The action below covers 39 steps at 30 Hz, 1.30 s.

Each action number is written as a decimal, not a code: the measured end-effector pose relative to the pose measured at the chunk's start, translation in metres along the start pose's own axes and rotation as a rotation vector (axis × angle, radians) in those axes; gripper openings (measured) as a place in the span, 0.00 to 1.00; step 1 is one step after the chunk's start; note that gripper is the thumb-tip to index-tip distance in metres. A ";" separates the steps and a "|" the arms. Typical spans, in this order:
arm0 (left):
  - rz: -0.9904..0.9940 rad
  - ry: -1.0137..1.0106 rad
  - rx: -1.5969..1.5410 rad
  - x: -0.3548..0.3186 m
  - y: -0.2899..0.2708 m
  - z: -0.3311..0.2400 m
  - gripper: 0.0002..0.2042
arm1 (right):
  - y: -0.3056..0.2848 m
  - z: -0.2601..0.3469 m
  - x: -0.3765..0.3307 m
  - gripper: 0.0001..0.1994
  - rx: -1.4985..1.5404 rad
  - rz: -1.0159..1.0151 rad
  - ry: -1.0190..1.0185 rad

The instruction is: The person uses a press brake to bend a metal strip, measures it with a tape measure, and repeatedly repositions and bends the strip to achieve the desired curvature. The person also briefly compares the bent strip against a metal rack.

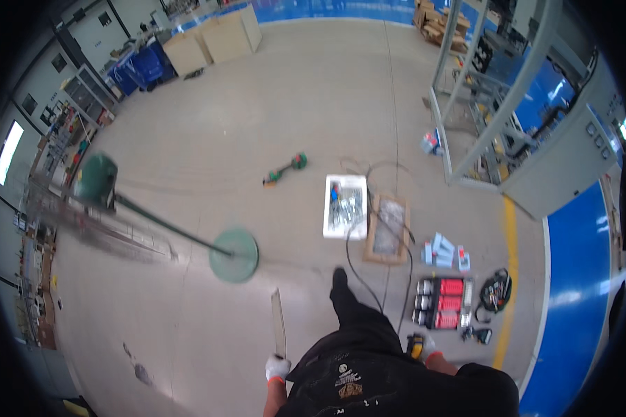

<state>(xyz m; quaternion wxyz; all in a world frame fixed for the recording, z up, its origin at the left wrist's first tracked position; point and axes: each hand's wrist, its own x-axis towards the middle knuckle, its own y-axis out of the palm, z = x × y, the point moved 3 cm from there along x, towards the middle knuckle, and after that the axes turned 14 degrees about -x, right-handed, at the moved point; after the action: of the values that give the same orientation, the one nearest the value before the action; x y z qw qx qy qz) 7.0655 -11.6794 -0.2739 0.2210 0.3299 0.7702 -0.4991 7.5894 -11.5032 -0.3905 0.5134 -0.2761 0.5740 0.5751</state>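
Observation:
My left hand (278,367), in a white glove with an orange cuff, is closed on the lower end of a long, flat metal strip (279,323). The strip points away from me over the floor. My right hand (430,345), gloved the same way, is beside my right hip, closed on a yellow and black tool (415,345). Its kind is too small to make out, and my black shirt partly hides that wrist. To its right lie a small cordless drill (480,336) and a case with red and clear bins (449,304).
A green pedestal fan (235,254) stands left. Ahead are a white tray of metal parts (337,226), a cardboard box (384,258), loose cables (355,270), and a green tool (285,169). Light-blue boxes (441,251) and a black tool bag (495,290) lie right, near a metal frame (459,167).

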 end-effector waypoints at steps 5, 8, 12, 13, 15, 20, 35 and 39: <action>0.007 -0.152 0.030 0.139 -0.021 -0.093 0.23 | 0.138 0.152 0.078 0.09 -0.183 -0.260 0.167; 0.085 -0.195 0.108 0.205 -0.024 -0.205 0.23 | 0.265 0.290 0.116 0.11 -0.249 -0.059 0.029; 0.132 -0.217 0.144 0.309 -0.029 -0.331 0.24 | 0.419 0.467 0.197 0.13 -0.457 -0.116 -0.302; 0.133 -0.226 0.149 0.335 -0.032 -0.359 0.24 | 0.456 0.504 0.217 0.12 -0.431 -0.086 -0.306; 0.170 -0.216 0.170 0.398 -0.034 -0.428 0.24 | 0.507 0.585 0.266 0.12 -0.511 -0.094 -0.345; 0.228 -0.137 0.236 0.553 -0.085 -0.603 0.25 | 0.628 0.706 0.343 0.09 -0.335 -0.191 -0.199; 0.024 -0.250 0.231 0.867 -0.151 -1.297 0.22 | 0.849 1.163 0.659 0.18 -0.475 0.125 0.154; 0.106 -0.349 0.123 0.942 -0.121 -1.447 0.23 | 1.035 1.410 0.657 0.14 -1.021 -0.155 -0.129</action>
<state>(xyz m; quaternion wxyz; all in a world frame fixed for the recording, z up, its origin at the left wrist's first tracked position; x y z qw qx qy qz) 6.3159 -10.1196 -0.2446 0.3567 0.2913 0.6697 -0.5826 6.8235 -9.8005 -0.3304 0.3886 -0.4971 0.1656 0.7579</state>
